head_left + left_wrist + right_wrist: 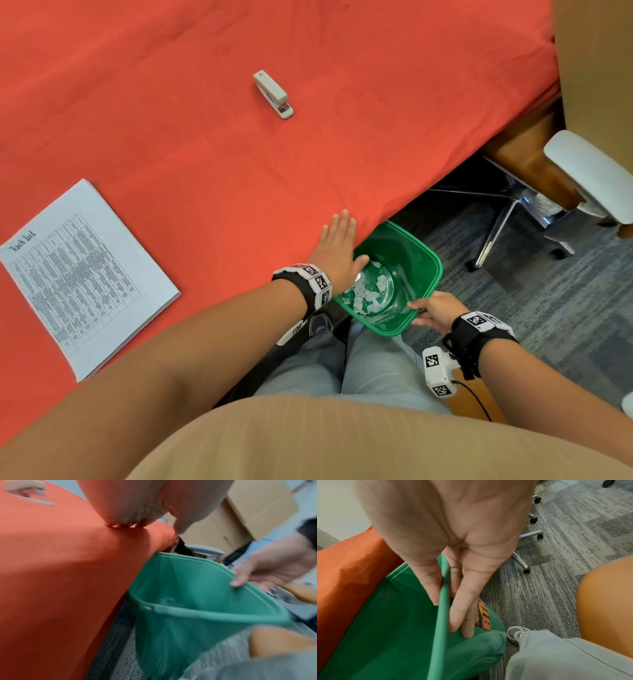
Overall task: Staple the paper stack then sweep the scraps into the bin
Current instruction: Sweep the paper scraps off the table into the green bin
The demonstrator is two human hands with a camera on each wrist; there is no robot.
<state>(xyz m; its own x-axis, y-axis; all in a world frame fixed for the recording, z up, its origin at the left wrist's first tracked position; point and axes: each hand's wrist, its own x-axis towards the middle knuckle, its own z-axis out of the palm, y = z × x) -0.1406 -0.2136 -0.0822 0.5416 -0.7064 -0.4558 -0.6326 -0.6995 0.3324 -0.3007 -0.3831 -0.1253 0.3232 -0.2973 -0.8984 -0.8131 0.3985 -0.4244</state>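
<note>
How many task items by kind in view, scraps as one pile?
Stapler: 1
Paper stack: 1
Green bin: 1
Scrap pile, inside the bin: 1
Total: 4

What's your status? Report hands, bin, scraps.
Left hand flat at table edge, open. Right hand pinches green bin rim. Scraps in bin. Nothing in the way.

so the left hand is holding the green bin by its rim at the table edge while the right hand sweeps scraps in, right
Not quite: the hands are swapped. The right hand pinches the rim of the green bin, as the right wrist view shows; the left hand lies flat at the table edge above the scraps in the bin.
</note>
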